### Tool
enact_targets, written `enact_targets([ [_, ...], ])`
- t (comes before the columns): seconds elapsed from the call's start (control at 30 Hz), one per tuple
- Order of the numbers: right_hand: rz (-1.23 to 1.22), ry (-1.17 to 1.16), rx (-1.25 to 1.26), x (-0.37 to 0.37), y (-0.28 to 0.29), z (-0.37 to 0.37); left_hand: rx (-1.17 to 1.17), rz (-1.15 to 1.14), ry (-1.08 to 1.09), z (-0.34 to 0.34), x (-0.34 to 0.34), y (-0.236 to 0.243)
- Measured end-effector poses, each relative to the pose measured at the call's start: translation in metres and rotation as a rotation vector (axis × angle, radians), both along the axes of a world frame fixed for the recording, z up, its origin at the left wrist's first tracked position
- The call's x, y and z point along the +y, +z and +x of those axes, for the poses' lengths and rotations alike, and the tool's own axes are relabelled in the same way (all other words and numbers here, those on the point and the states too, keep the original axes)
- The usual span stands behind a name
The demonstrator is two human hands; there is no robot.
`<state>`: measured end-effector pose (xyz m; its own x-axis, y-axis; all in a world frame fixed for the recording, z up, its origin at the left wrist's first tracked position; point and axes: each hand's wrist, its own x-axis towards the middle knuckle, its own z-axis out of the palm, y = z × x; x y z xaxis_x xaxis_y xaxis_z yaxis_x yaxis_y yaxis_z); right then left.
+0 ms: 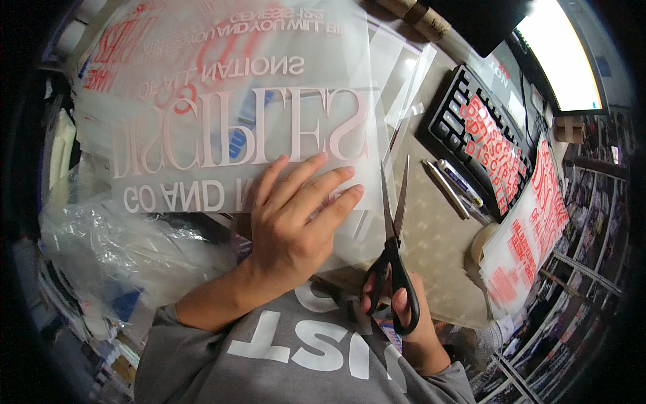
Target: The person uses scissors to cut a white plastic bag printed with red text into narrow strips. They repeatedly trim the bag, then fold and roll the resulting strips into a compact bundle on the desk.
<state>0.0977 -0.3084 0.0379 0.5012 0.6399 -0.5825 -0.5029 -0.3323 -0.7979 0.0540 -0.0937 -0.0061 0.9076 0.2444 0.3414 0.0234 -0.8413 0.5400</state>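
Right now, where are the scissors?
The head view shows the scissors right of centre, held open in the right hand, with the left hand to their left and the pens to their right.

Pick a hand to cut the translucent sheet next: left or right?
Right, I'd say: the right hand holds the black-handled scissors, blades open near the translucent sheet. The left hand lies spread on that sheet, seemingly better placed to steady it.

My scissors: metal blades, plastic handles | sheet under my fingers: smooth plastic | my shirt: matt cloth
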Motion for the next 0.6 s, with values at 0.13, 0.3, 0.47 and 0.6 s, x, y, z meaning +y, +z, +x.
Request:
enact_targets([
  [0.13,-0.098,0.089,0.020,-0.013,0.001,-0.013,0.009,0.040,-0.008,-0.003,-0.005,-0.007],
  [0.3,-0.074,0.066,0.028,-0.004,-0.002,-0.021,0.045,0.003,-0.021,-0.004,-0.005,-0.003],
  [0.47,-0.079,0.018,0.056,0.009,-0.004,-0.018,0.042,0.004,-0.037,-0.006,-0.004,-0.004],
  [0.6,-0.093,0.004,0.021,0.013,-0.004,-0.019,0.049,-0.009,-0.052,-0.007,-0.003,-0.005],
])
